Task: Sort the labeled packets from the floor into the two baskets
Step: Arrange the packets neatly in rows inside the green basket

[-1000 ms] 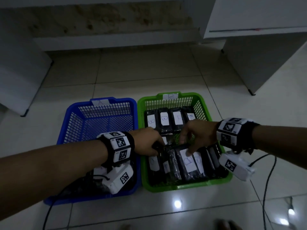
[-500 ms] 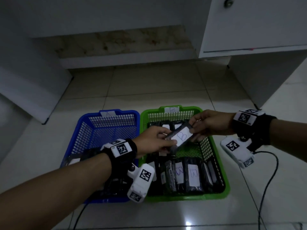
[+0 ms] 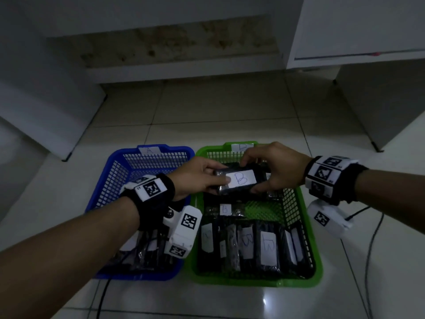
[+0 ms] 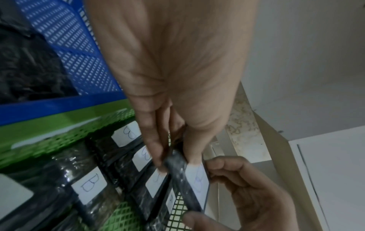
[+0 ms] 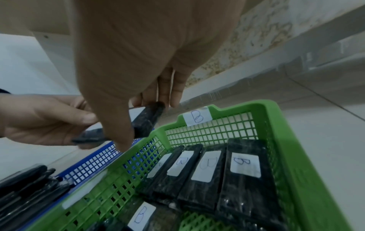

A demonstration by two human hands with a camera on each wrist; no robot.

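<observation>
A black packet [image 3: 239,180] with a white label marked B is held level above the back half of the green basket [image 3: 318,263]. My left hand [image 3: 202,178] pinches its left end and my right hand [image 3: 273,171] grips its right end. In the left wrist view the packet [image 4: 185,179] shows edge-on between both hands. In the right wrist view the same packet [image 5: 144,125] hangs over the basket's far corner. The green basket [image 5: 292,140] carries a B tag and holds several B-labeled packets [image 5: 207,168]. The blue basket [image 3: 108,178], tagged A, stands to its left.
Dark packets lie in the near part of the blue basket [image 3: 142,252]. White cabinets stand at the left [image 3: 46,116] and the right [image 3: 379,100] on the tiled floor. A black cable [image 3: 370,249] runs along the floor right of the green basket.
Both hands have lifted one B packet out of the green basket's middle and turned it flat, label up. A gap of bare green mesh now shows where it lay.
</observation>
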